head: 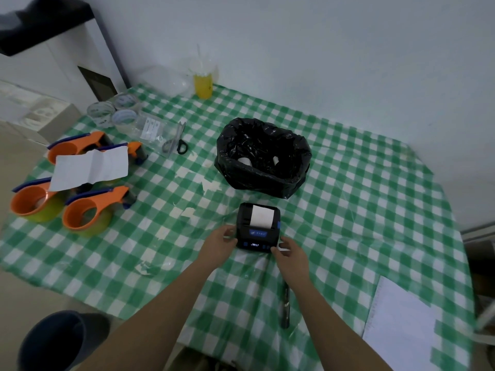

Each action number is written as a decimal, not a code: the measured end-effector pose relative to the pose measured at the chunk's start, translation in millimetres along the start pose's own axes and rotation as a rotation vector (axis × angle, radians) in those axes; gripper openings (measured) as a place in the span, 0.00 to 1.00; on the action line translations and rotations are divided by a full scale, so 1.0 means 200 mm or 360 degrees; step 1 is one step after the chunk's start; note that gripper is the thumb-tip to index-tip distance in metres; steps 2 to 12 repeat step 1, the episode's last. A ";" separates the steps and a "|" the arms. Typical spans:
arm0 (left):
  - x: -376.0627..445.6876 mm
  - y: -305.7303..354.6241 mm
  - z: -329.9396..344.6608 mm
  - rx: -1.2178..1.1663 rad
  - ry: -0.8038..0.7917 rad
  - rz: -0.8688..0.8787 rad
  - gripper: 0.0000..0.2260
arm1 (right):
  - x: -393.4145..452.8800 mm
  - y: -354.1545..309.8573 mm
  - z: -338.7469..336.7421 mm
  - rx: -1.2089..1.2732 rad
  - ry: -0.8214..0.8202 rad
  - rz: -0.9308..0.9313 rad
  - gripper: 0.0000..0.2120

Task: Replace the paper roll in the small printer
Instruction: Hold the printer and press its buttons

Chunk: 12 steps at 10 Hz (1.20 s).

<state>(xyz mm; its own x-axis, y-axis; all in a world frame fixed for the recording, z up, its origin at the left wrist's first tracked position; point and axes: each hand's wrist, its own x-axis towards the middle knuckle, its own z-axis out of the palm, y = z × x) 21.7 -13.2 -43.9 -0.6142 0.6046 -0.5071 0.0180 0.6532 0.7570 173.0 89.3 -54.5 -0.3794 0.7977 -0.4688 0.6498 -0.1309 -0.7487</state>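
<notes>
A small black printer [257, 228] stands on the green checked tablecloth [348, 210] near the middle. A strip of white paper [262, 216] comes out of its top, and its front panel shows a lit display. My left hand [220, 243] touches the printer's left side with curled fingers. On the printer's right front corner rests my right hand [289, 251]. Both hands grip the printer from either side. Behind it a black rubbish bag [263, 156] stands open, with two white paper roll cores [245, 161] lying inside.
Several orange tape dispensers [85, 212] and a white sheet [89, 167] lie at the left. Scissors [178, 141], clear tape rolls [120, 111] and a yellow drink cup [203, 81] are at the back. A dark pen [285, 306] and a notepad [401, 328] lie near the front right.
</notes>
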 end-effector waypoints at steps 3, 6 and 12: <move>0.01 -0.01 -0.01 0.0042 0.0034 -0.0020 0.18 | 0.00 0.00 -0.01 0.0009 0.0033 -0.0026 0.18; 0.01 -0.01 -0.01 0.0042 0.0034 -0.0020 0.18 | 0.00 0.00 -0.01 0.0009 0.0033 -0.0026 0.18; 0.01 -0.01 -0.01 0.0042 0.0034 -0.0020 0.18 | 0.00 0.00 -0.01 0.0009 0.0033 -0.0026 0.18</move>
